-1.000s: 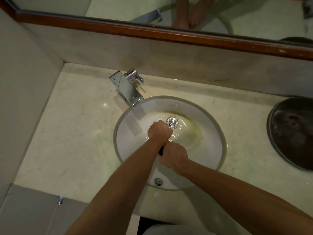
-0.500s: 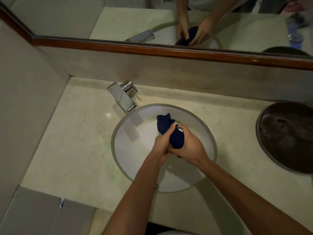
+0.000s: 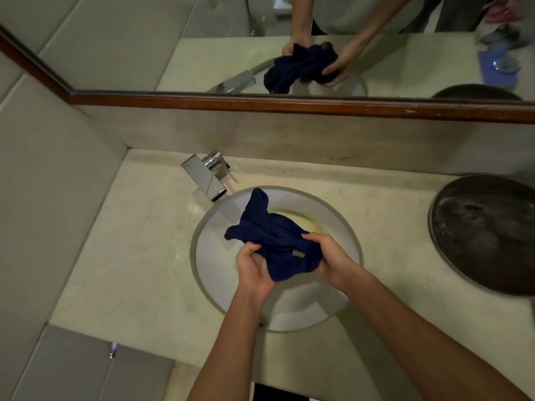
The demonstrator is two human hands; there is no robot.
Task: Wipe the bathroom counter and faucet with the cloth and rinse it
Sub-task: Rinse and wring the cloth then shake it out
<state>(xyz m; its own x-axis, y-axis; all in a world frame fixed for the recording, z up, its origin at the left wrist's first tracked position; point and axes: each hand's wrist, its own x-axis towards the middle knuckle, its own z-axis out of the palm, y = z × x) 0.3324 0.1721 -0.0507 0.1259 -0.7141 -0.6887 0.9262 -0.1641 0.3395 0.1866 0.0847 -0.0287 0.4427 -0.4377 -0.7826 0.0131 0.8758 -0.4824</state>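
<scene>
Head view: both hands (image 3: 292, 264) grip the cloth (image 3: 275, 241) above the sink (image 3: 344, 227).

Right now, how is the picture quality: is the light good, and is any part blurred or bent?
Head view: dim, warm light; the dark blue cloth shows little fold detail; the faucet carries bright glare; the round dark tray at the right edge is smeared by blur; the wide lens bends the mirror frame and the counter edges; both hands, left and right, are fairly sharp.

A bathroom vanity.
A round white basin (image 3: 333, 215) sat in a marble counter (image 3: 130, 241), a chrome faucet (image 3: 205, 180) at its far-left rim, a wood-framed mirror (image 3: 289, 107) beyond.
</scene>
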